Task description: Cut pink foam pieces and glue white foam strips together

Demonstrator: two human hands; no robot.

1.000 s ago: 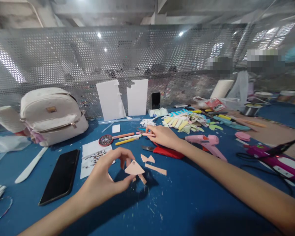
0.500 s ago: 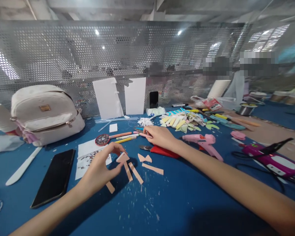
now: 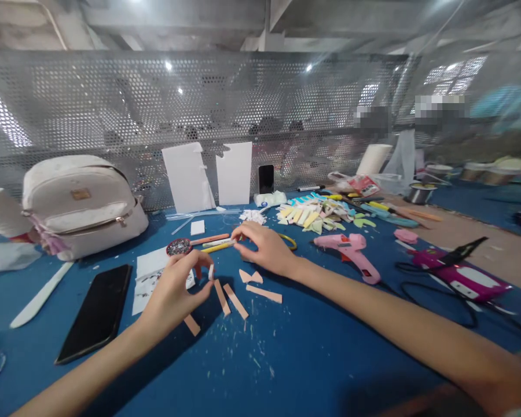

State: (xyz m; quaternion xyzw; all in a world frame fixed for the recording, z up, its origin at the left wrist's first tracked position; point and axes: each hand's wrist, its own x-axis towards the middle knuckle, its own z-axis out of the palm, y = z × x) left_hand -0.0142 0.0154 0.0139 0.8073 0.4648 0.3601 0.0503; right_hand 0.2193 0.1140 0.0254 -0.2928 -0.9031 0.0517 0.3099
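My left hand [image 3: 178, 284] pinches a small pale peach foam piece [image 3: 211, 272] between thumb and fingers, seen nearly edge-on. My right hand [image 3: 263, 246] has its fingertips closed around the end of a white pen [image 3: 217, 243]. Beside that pen lie a yellow pen [image 3: 217, 248] and a magnifier-shaped round dish with an orange handle [image 3: 208, 238]. Between my hands rest peach foam strips [image 3: 235, 301], another strip [image 3: 264, 293] and a bow-shaped scrap [image 3: 250, 277]. A yellow loop handle [image 3: 290, 241] shows behind my right hand.
A black phone [image 3: 93, 313] and white plastic knife [image 3: 41, 296] lie left, before a white backpack [image 3: 82, 205]. Rightward are a pink glue gun [image 3: 349, 249], a purple corded device [image 3: 460, 275] and piled foam scraps [image 3: 308, 214]. White boards [image 3: 234, 174] lean against the mesh partition [image 3: 113, 98].
My right hand has shifted left from near the pink pen to the white pen's end. The red-handled blade is now out of sight. The foam piece in my left hand has turned edge-on.
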